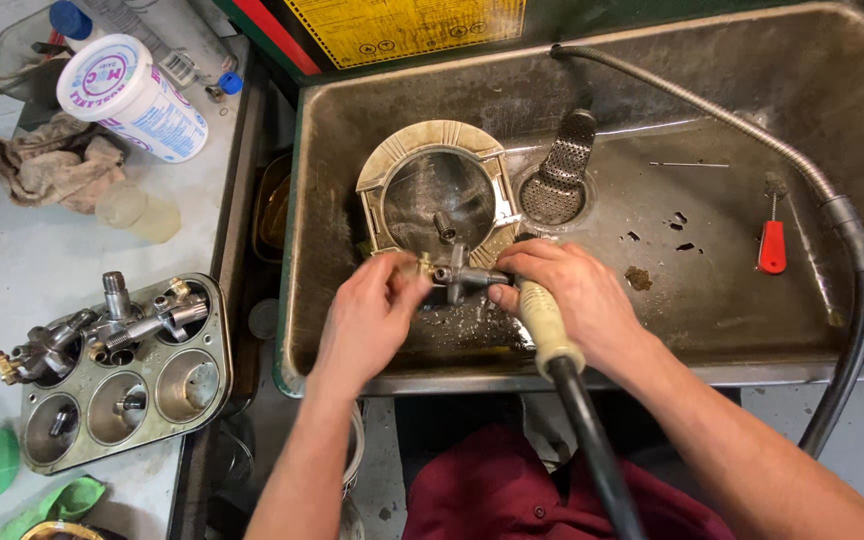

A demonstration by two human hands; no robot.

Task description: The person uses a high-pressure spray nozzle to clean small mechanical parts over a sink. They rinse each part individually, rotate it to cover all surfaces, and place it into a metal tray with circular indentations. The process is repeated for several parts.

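While both hands meet, metal fitting (455, 277) sits between fingers (404, 283).

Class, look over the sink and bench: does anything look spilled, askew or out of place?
Dark debris bits lie scattered on the sink floor, with a brownish clump near the right hand. On the bench, a crumpled rag lies bunched.

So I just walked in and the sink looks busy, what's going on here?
A person stands at a grimy metal wash sink. Their left hand pinches one end of a small metal fitting, held over the sink. Their right hand steadies the other end and also grips a cream-handled hose brush. A round strainer basket sits just behind. On the bench, a muffin tin holds more metal parts.
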